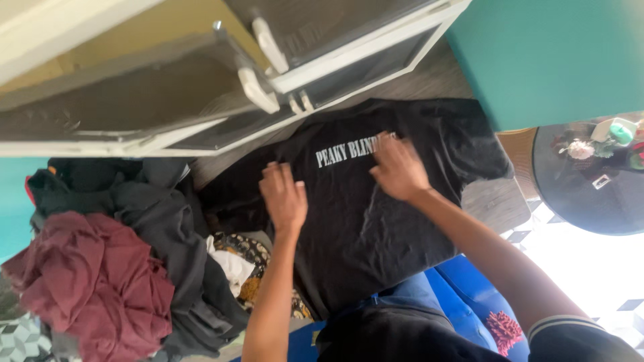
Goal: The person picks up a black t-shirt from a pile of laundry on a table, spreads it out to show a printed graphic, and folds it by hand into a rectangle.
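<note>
Head view is tilted, so the floor runs toward the upper part of the frame. A black T-shirt with white lettering is laid flat across the middle of the frame, its front face up, which lets the cloth be smoothed. Both hands are pressed palm-down on it. The left hand, at centre, is laid flat with its fingers held loosely together and pointing toward the top of the frame; nothing is pinched by it. The right hand, just right of centre, is spread over the end of the lettering, its fingers fanned and touching the fabric. Both forearms are extended from the lower edge of the frame, the right one at a slant from the lower right. A heap of clothes is kept at the lower left, apart from the shirt: a maroon garment beside a dark grey garment. White cabinet doors are seen at the upper left, and a round dark table at the right edge.
</note>
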